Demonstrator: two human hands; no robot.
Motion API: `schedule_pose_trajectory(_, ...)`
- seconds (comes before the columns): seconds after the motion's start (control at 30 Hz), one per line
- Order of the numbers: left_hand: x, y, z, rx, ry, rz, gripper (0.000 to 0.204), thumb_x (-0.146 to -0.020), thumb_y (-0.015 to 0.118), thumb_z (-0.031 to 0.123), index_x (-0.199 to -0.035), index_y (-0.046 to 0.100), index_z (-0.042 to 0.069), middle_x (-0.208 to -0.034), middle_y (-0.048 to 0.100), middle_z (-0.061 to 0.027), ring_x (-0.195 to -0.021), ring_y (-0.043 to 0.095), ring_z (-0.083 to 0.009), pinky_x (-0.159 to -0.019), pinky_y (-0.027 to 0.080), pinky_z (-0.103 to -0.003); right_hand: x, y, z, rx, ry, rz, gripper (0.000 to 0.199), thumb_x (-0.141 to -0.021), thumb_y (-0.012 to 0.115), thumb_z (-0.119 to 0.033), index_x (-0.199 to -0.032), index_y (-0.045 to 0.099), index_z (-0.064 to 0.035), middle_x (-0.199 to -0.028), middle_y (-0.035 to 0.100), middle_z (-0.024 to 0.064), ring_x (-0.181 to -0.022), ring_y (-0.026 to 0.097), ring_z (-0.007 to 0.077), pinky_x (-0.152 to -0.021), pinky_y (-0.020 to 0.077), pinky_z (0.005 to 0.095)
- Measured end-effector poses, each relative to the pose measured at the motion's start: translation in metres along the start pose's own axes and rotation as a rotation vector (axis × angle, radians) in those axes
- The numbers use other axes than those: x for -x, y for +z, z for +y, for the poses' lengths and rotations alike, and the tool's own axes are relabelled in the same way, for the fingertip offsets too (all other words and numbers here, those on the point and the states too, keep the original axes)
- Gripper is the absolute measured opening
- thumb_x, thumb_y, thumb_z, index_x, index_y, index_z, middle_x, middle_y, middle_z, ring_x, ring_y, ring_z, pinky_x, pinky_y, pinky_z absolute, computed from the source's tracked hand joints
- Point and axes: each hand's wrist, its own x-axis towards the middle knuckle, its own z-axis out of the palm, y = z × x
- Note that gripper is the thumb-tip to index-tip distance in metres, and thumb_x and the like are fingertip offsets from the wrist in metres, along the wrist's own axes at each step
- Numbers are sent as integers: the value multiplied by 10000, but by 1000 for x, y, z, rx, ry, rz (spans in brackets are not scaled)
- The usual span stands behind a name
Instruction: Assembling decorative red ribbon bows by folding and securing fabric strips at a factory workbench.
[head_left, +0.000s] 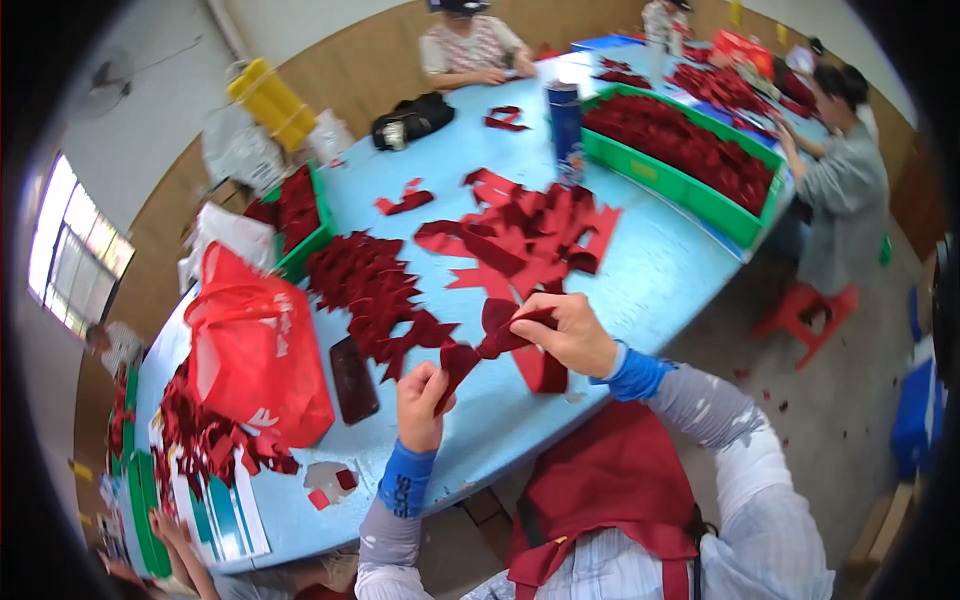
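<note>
A dark red velvet bow (492, 340), knotted in its middle, is stretched between my two hands above the near edge of the table. My left hand (422, 402) is closed on its lower left end. Higher up, the fingers of my right hand (570, 336) pinch its right end. Just beyond lies a loose heap of red fabric strips (540, 230), some with notched ends. To its left, a pile of dark red bows (362, 285) spreads toward my left hand. A dark phone (353, 380) rests flat beside that pile.
A red plastic bag (258, 350) bulges at the left of the blue table (655, 275). Beyond the strips, a blue can (564, 135) stands beside a green crate (665, 187) of red fabric. Other people sit around the table; a red stool (812, 310) is at right.
</note>
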Motion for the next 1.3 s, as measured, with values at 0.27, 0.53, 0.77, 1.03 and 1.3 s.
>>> schedule_pose_trajectory(0.27,80,-39,35,-151,446,291,199,-906,559,202,-917,539,5,-717,572,-82,-558,528,-170,-479,416,-235,140,-190,-38,452,-19,609,138,-919,540,-108,-823,594,-23,-710,549,-10,-626,503,59,-561,419,207)
schedule_pose_trajectory(0.53,80,6,52,-218,28,-975,160,-811,628,83,-892,582,-47,-740,574,-116,-627,527,-191,-588,438,-305,217,-217,-37,-140,-96,788,166,-965,476,-214,-957,549,-65,-808,558,10,-751,530,105,-696,437,222)
schedule_pose_trajectory(0.77,38,74,3,-1228,496,-306,334,-764,693,136,-1072,594,53,-862,577,-121,-663,557,-208,-604,459,-322,272,-221,-22,-298,48,760,162,-954,478,-249,-918,517,-96,-838,581,40,-751,528,119,-632,407,250)
schedule_pose_trajectory(1.03,-79,65,-45,-1211,254,-303,159,-785,638,190,-789,613,32,-670,610,-113,-604,607,-236,-566,475,-354,329,-210,9,-316,192,854,181,-944,492,-246,-903,522,-72,-852,615,81,-701,546,134,-579,424,270)
schedule_pose_trajectory(1.3,-241,72,20,-762,637,215,278,-771,660,199,-863,591,-54,-763,639,-134,-627,623,-173,-568,501,-288,322,-197,12,-334,233,757,157,-921,501,-179,-859,538,-40,-861,609,87,-719,558,141,-623,444,274)
